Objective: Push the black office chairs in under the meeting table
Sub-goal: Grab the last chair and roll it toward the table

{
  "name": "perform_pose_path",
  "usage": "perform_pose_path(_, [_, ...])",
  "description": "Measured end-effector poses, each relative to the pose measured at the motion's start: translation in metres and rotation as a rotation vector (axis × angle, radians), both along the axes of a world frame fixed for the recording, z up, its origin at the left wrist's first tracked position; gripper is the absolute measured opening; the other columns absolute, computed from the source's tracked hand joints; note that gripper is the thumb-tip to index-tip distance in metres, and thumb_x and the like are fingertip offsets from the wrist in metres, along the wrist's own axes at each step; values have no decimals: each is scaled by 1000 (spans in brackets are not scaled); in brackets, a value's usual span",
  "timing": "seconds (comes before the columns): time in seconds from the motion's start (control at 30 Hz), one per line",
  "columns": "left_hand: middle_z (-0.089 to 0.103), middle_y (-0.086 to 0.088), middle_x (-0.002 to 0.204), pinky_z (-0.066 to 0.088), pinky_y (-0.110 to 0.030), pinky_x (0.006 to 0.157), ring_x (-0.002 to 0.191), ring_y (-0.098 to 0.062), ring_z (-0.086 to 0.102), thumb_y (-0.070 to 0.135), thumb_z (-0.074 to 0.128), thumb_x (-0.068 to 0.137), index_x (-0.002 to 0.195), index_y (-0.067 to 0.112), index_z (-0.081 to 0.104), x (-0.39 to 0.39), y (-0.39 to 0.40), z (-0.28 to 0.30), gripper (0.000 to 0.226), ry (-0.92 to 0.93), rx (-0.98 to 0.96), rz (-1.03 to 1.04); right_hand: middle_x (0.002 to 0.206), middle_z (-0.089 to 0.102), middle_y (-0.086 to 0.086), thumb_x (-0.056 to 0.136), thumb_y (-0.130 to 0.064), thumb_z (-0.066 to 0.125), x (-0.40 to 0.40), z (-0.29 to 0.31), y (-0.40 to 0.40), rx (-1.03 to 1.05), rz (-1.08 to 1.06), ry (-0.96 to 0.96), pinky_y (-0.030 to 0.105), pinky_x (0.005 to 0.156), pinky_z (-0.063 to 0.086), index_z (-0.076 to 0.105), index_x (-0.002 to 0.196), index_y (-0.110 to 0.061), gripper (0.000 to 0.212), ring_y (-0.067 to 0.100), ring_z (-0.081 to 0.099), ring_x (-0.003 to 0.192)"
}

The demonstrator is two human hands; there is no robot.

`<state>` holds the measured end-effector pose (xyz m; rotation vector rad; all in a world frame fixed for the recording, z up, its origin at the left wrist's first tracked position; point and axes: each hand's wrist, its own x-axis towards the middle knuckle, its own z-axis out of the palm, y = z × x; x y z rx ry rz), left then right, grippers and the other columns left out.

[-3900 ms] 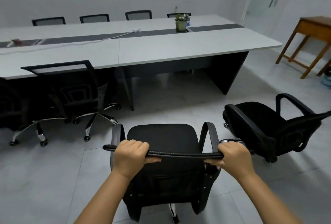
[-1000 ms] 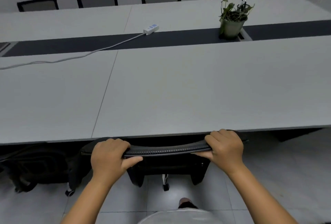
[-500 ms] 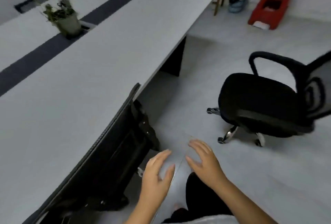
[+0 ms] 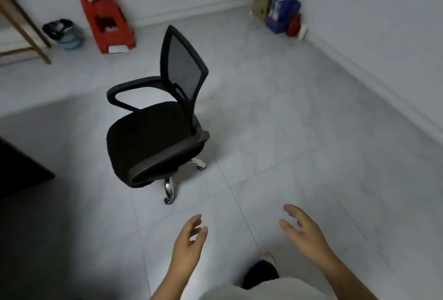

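Plainly the step in hand is the approach to a loose chair: a black mesh-back office chair [image 4: 155, 132] stands by itself out on the pale tiled floor [image 4: 299, 132], with neither hand on it. Its backrest is turned to the right of the view and its seat faces left, toward the dark panel [image 4: 21, 167] at the left edge, which is probably part of the meeting table, though too little of it shows to be sure. Both hands hang low in the foreground, well apart from the chair. The left hand [image 4: 189, 239] and the right hand [image 4: 304, 232] each have relaxed, spread fingers and hold nothing. The next move, as I judge it, calls for stepping round behind the backrest, taking its top edge in both hands, and rolling the chair on its castors toward the table, seat first. Against the far wall sit a red stool [image 4: 107, 24] and a small bin [image 4: 62, 33], well clear of that path.
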<state>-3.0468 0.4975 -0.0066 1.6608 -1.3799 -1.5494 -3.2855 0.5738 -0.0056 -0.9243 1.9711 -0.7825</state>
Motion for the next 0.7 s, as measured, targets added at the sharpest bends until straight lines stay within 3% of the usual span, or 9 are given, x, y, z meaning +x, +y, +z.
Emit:
perform_pose_path(0.1, [54,0,114,39,1,66,93,-3,52,10,50,90,108,23,50,-81,-41,4,22,26,-67,-81,118,52,-11,84,-19,61,-56,2,-16,-67,-3,-43,18,94,32,49,116,-25,35,2,49,109])
perform_pose_path(0.2, [56,2,111,39,4,67,96,2,51,9,51,90,105,26,52,-142,-65,5,22,49,-112,-125,112,59,-24,69,-45,70,-107,4,-26,-127,-34,-83,3,87,35,47,100,-40,39,-21,48,98])
perform_pose_path(0.27, [57,6,108,39,4,66,98,0,51,8,52,89,98,31,53,-167,-72,3,25,54,-106,-130,109,60,-10,74,-24,70,-138,-2,-32,-111,-108,-130,-4,78,36,48,95,-38,34,-24,49,92])
perform_pose_path(0.33, [57,7,105,40,3,66,98,-3,54,6,53,88,94,36,52,-186,-80,1,30,49,-84,-104,105,61,-5,77,-4,67,-165,-9,-38,-78,-165,-167,-3,72,38,50,91,-36,39,-11,57,92])
perform_pose_path(0.4, [59,6,103,40,2,65,90,2,58,3,54,87,93,35,52,-202,-92,-1,33,38,-57,-52,97,64,-17,69,-19,76,-188,-15,-52,-60,-209,-181,1,71,41,51,88,-37,36,4,60,97])
perform_pose_path(0.47, [60,5,101,42,-1,64,83,11,58,2,54,86,91,35,52,-219,-114,-4,34,38,-48,16,98,65,-9,70,-21,75,-210,-20,-80,-62,-222,-190,15,81,42,53,90,-35,33,11,59,102])
perform_pose_path(0.53, [61,1,100,42,-12,69,88,-2,58,3,55,86,89,33,54,-240,-146,-8,30,41,-51,69,104,61,3,78,-5,65,-233,-22,-122,-90,-182,-189,19,84,41,56,92,-41,40,2,59,101])
perform_pose_path(0.6, [60,4,100,41,-21,73,93,-11,56,4,54,87,88,34,53,-265,-192,-9,30,46,-75,87,103,60,-6,79,-1,63,-255,-17,-177,-158,-141,-165,5,75,42,61,78,-61,60,-16,55,89])
perform_pose_path(0.7, [55,17,99,40,-10,70,92,6,50,7,52,89,92,35,51,-305,-272,2,28,86,-133,54,103,56,-13,79,2,61,-285,-2,-266,-235,-115,-139,-2,72,40,52,78,-72,74,-18,53,89])
